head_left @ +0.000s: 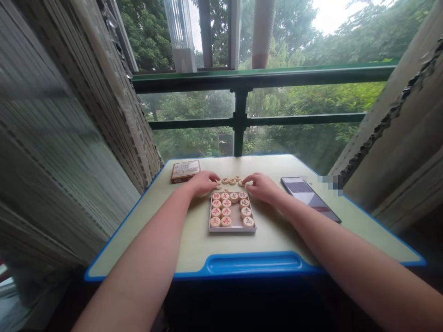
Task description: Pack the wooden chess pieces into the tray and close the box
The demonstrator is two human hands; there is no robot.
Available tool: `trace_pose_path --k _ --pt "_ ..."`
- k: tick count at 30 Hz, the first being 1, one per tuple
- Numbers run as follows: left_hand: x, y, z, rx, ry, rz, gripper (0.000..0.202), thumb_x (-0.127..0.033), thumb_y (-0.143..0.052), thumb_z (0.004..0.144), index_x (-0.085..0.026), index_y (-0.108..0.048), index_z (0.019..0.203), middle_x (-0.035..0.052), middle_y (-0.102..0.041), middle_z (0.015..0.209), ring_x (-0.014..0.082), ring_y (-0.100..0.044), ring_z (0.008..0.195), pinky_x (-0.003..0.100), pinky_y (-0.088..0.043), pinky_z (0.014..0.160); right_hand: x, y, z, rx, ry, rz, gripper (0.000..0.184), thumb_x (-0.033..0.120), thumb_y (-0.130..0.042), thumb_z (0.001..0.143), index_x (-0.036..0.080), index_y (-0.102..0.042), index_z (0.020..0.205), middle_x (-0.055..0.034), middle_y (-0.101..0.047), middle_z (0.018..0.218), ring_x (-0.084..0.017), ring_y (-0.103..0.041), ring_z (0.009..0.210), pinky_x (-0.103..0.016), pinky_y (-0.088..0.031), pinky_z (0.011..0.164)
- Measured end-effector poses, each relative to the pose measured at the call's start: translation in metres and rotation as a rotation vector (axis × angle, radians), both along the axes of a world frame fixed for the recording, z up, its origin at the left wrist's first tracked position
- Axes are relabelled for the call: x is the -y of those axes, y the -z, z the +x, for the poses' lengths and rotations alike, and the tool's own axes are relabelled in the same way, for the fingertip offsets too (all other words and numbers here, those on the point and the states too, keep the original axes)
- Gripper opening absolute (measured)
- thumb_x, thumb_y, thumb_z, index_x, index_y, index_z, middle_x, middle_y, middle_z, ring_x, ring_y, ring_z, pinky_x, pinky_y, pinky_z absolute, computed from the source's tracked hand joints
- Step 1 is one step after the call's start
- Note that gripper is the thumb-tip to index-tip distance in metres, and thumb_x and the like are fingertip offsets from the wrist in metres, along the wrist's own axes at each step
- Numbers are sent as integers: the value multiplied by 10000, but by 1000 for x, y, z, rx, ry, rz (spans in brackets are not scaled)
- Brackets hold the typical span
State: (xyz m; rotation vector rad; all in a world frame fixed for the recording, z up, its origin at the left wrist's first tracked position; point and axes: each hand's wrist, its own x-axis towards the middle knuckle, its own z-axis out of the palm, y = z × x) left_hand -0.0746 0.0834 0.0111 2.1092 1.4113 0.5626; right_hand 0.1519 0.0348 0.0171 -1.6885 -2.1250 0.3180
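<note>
A shallow grey tray [232, 228] in the middle of the small table holds several round wooden chess pieces [226, 211] with red and black characters. A few loose pieces [232, 180] lie just beyond the tray. My left hand [203, 182] rests palm down at the tray's far left corner, its fingertips curled against a loose piece. My right hand [261, 186] sits at the far right corner, fingers bent over the pieces there. Whether either hand grips a piece is hidden.
The table [173, 230] is pale green with a blue rim and a blue groove at the near edge. A brown box lid [185, 170] lies at the far left. A phone [309, 198] lies on the right. A railing and window stand beyond.
</note>
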Motion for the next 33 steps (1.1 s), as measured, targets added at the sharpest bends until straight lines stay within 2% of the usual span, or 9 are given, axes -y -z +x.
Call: trace_pose_path --k 5,10,14,17,20,23,26,29,33 --pt "0 -2 1 -2 20 -50 350 -305 -590 617 -169 -685 926 68 -670 976 207 -595 859 292 -452 777 -1 5 -1 -18 -2 42 280 128 -517 734 176 -688 951 -90 -609 1036 -171 -587 854 -266 -428 825" --pt "2 -2 6 11 -16 -16 343 -285 -533 661 -165 -676 949 65 -668 966 199 -595 853 301 -456 789 -8 12 -1 -21 -116 96 282 88 -519 733 187 -687 936 -71 -623 1095 -186 -552 1007 -275 -377 933" --pt "3 0 9 -12 20 -21 290 -260 -532 651 -152 -685 872 68 -668 949 201 -593 856 293 -461 764 -13 11 4 -9 -25 80 205 142 -531 739 182 -687 867 -77 -642 982 -176 -581 882 -263 -419 838" --pt "2 1 7 -41 35 -27 316 -284 -573 622 -163 -684 892 59 -669 914 196 -599 789 292 -470 706 -15 10 7 18 25 66 176 169 -543 727 182 -681 835 -68 -652 902 -170 -582 800 -253 -427 769" --pt "0 3 6 -45 25 -4 320 -285 -558 635 -167 -688 902 58 -670 893 197 -602 783 300 -476 714 -16 10 9 53 55 61 161 186 -549 721 182 -676 820 -64 -656 865 -173 -578 781 -253 -421 746" --pt "-3 3 8 -17 26 74 362 -269 -520 670 -174 -682 979 74 -661 984 208 -604 852 318 -472 783 -15 12 9 66 68 73 191 194 -545 729 181 -670 873 -74 -654 900 -180 -575 806 -259 -419 746" --pt "-5 5 11 60 92 110 390 -263 -485 715 -184 -667 1050 77 -617 1159 212 -571 1024 309 -428 905 -15 13 6 60 53 87 233 187 -524 751 194 -661 940 -78 -646 965 -185 -571 857 -269 -417 777" --pt "-5 6 13 62 160 46 369 -353 -450 778 -185 -690 1003 59 -618 1184 212 -544 1101 304 -388 965 -14 14 5 61 22 95 224 190 -517 768 198 -666 935 -78 -645 985 -186 -569 878 -275 -411 805" --pt "-2 6 12 -39 100 90 409 -463 -443 795 -198 -703 966 57 -674 1070 233 -590 1014 338 -430 908 -16 12 8 56 27 81 202 190 -529 771 185 -677 909 -75 -654 957 -173 -576 832 -255 -414 779"
